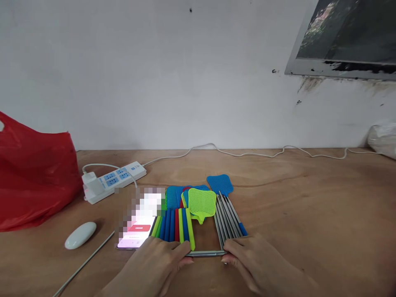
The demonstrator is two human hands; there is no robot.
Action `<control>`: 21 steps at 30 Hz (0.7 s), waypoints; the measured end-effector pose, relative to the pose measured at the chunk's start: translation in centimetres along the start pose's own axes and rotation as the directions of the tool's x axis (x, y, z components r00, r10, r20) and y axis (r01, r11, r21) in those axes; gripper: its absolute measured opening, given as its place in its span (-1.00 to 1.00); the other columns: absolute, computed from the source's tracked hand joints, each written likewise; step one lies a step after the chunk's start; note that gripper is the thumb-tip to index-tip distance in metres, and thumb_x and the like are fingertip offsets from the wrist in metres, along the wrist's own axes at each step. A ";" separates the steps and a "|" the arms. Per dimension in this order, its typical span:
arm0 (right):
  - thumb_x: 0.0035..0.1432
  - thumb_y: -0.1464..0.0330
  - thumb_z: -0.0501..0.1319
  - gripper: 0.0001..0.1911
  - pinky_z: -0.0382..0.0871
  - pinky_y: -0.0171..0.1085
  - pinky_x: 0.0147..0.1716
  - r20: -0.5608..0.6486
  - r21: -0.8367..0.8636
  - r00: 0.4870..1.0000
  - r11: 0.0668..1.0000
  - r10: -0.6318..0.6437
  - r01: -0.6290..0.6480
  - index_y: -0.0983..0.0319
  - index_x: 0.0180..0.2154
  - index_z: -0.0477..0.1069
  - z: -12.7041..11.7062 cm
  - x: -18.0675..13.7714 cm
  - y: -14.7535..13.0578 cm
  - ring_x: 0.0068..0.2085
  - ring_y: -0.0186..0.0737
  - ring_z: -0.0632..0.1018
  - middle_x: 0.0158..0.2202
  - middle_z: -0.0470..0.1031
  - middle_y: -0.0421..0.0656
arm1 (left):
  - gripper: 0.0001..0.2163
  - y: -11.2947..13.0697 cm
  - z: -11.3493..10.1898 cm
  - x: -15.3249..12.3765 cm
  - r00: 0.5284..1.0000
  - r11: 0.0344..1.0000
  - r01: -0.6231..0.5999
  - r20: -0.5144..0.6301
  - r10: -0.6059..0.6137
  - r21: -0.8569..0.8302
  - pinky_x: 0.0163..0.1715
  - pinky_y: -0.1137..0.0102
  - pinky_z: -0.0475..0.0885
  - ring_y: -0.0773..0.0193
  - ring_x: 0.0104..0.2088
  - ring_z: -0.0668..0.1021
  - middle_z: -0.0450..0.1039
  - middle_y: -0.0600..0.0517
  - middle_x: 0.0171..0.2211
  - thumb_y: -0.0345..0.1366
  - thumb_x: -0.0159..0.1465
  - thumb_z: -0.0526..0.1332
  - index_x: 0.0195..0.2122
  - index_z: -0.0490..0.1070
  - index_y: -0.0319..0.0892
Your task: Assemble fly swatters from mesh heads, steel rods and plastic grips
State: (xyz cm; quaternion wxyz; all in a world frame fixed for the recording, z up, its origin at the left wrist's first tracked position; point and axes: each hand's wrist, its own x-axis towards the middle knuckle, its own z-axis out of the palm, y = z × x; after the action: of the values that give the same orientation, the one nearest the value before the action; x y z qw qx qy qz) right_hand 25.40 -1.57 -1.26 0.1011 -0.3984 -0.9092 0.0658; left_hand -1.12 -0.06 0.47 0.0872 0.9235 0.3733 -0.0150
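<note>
My left hand [165, 260] and my right hand [252, 258] both pinch a thin silver metal rod [206, 253], held level between them near the front of the table. Just beyond my left hand lies a row of coloured tube handles [172, 225] in green, blue, red and yellow. Behind them are piled fly swatter heads, with a yellow-green head [202, 202] on top. Past my right hand, several silver rods [227, 216] lie side by side, one with a blue handle [243, 229]. A blue swatter head [220, 184] rests at their far end. My fingers hide the held rod's ends.
A lit phone [139, 227], partly blurred, lies left of the handles. Further left are a white computer mouse [80, 235], a power strip [116, 179] with a plugged-in charger, and a red bag [37, 177]. A white cable [241, 155] runs along the wall.
</note>
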 end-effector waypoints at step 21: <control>0.23 0.57 0.06 -0.78 -0.05 -0.27 -0.59 -0.053 -0.035 0.998 0.999 -0.038 0.037 0.16 -0.39 0.18 -0.6 -0.5 1.0 -0.57 -0.27 0.44 -0.50 0.49 -0.23 | -0.64 -1.8 -1.0 -1.9 0.992 0.998 0.056 -0.113 -0.057 -0.015 -0.53 0.40 0.26 0.17 -0.49 0.59 0.60 0.07 -0.41 -0.21 0.52 -0.10 -0.28 0.45 -0.05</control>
State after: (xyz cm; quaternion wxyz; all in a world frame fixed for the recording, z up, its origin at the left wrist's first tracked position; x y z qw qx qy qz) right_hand 26.63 -1.22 -0.94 0.1200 -0.3846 -0.9145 0.0377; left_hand -3.81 0.10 1.32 0.0710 0.9114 0.4037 0.0371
